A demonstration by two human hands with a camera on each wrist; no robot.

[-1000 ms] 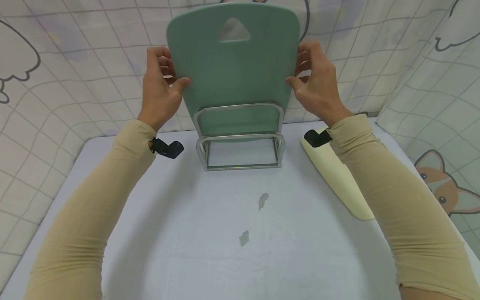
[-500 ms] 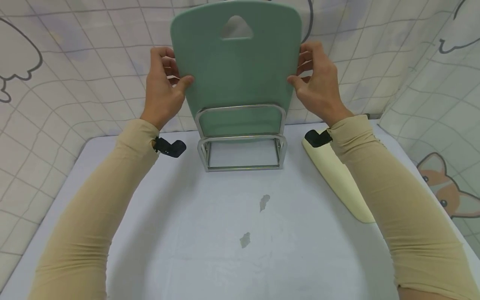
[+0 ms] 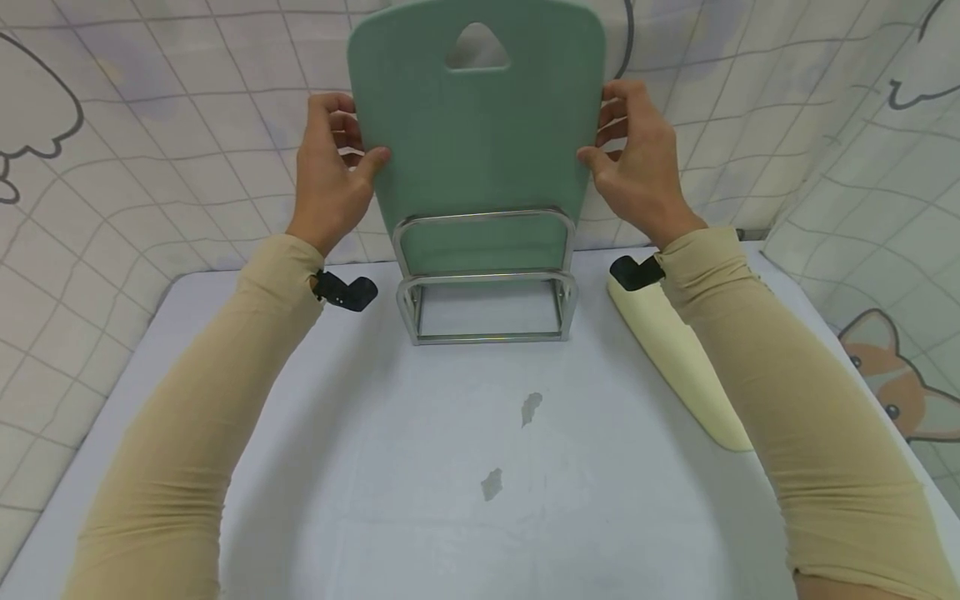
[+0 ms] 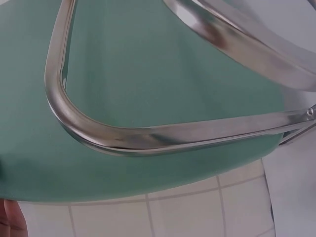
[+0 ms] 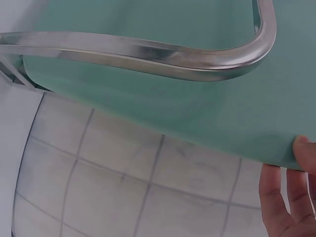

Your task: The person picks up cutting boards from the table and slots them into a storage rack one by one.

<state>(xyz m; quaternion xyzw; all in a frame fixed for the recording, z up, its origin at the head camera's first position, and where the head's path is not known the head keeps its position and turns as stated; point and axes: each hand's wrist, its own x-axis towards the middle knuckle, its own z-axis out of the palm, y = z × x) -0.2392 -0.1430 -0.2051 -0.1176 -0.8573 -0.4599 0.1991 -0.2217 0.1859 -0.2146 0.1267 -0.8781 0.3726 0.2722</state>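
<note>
White-covered table (image 3: 600, 500) is sitting against grid-patterned fabric (image 3: 187, 133), pale-yellow piece (image 3: 663, 350) is lying under the right sleeve (image 3: 787, 400), and green board (image 3: 480, 142) is standing in metal rack (image 3: 491, 275) between the hands, left hand (image 3: 330, 171) and right hand (image 3: 637, 171) each pinching a side edge.

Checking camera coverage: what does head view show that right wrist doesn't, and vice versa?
Only head: the left hand, the long pale-yellow flat piece, and the triangular cutout in the flat mint-green board.
Only right wrist: no extra object, just a close-up of one rounded bend of the silver metal rack.
Both: that board, the rack, the right hand gripping the board's edge, white table and white gridded backdrop.
</note>
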